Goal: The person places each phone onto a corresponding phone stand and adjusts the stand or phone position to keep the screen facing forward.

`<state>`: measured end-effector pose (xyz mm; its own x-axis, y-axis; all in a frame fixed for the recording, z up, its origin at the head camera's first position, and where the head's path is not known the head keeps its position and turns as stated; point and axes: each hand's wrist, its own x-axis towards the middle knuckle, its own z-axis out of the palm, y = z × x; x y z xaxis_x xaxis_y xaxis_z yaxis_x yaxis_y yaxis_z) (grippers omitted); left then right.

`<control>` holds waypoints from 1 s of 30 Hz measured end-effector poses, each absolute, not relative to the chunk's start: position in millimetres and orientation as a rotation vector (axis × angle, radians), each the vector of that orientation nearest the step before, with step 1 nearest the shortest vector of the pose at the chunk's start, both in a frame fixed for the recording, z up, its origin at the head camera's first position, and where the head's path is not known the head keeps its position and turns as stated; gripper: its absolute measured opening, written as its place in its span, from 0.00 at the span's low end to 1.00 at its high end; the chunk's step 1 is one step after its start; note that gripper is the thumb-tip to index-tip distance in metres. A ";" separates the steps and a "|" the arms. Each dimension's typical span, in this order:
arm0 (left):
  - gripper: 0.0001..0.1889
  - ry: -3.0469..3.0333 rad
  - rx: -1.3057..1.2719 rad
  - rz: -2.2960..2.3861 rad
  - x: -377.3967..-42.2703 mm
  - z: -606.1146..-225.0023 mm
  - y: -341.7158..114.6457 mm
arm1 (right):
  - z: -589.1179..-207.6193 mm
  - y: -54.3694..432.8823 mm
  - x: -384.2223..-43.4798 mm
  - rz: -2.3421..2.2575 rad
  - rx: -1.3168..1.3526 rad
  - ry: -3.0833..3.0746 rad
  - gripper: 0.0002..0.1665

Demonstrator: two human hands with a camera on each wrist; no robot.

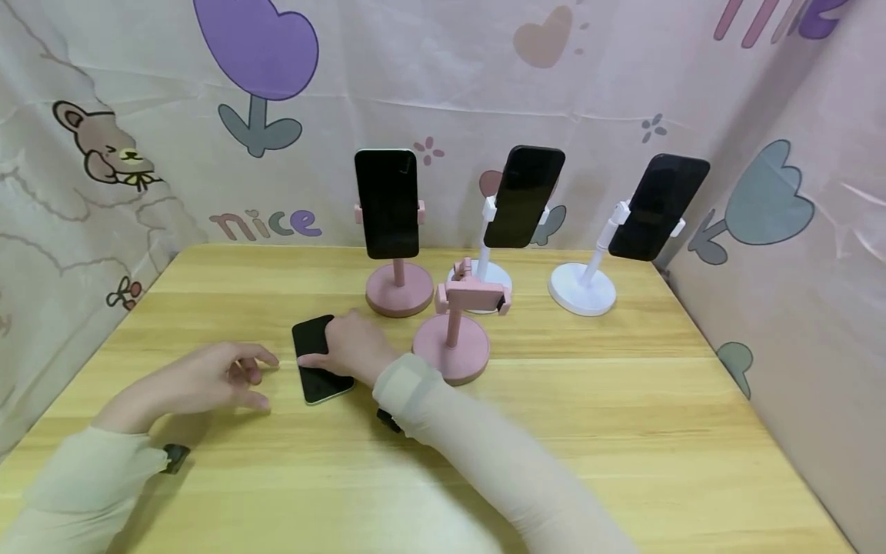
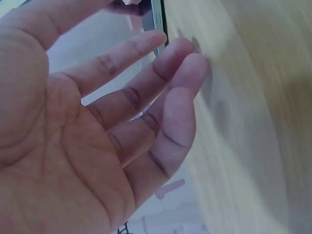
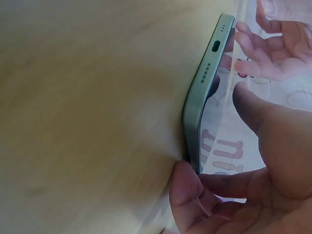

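Note:
A phone [image 1: 314, 385] with a black screen and pale green edge lies face up on the wooden table. My right hand [image 1: 356, 342] reaches over it from the right, thumb across the screen. In the right wrist view, bent fingers [image 3: 184, 180] meet the phone's side [image 3: 197, 100], while the thumb [image 3: 248, 105] stands apart from it. To the left of the phone is my left hand [image 1: 208, 381], empty, its fingers loosely bent and apart. The left wrist view shows its palm [image 2: 63, 136] and the phone's edge [image 2: 158, 24] beyond the fingertips.
Right of the phone stands a pink phone stand [image 1: 450, 350] with its clamp sideways. Behind are another pink stand [image 1: 399, 292] holding a phone [image 1: 388, 204], and two white stands [image 1: 584, 291] with black phones [image 1: 524, 196]. A patterned curtain [image 1: 443, 77] borders the table.

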<state>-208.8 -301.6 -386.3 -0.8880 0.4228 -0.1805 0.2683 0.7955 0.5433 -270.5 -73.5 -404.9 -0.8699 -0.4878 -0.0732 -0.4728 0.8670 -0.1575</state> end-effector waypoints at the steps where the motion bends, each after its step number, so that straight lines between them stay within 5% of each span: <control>1: 0.33 2.701 0.518 0.734 -208.5 -385.8 -304.7 | -404.7 -76.1 -268.8 -0.188 -0.749 2.940 0.40; 10: 0.19 2.712 0.545 0.666 -209.3 -384.9 -316.9 | -402.7 -97.5 -256.4 0.087 -0.579 3.011 0.56; 22: 0.22 2.752 0.531 0.638 -208.8 -385.9 -315.7 | -405.1 -98.7 -256.8 0.017 -0.637 2.952 0.38; 30: 0.21 2.765 0.537 0.629 -208.6 -385.0 -315.5 | -405.0 -86.5 -254.2 -0.039 -0.731 2.971 0.42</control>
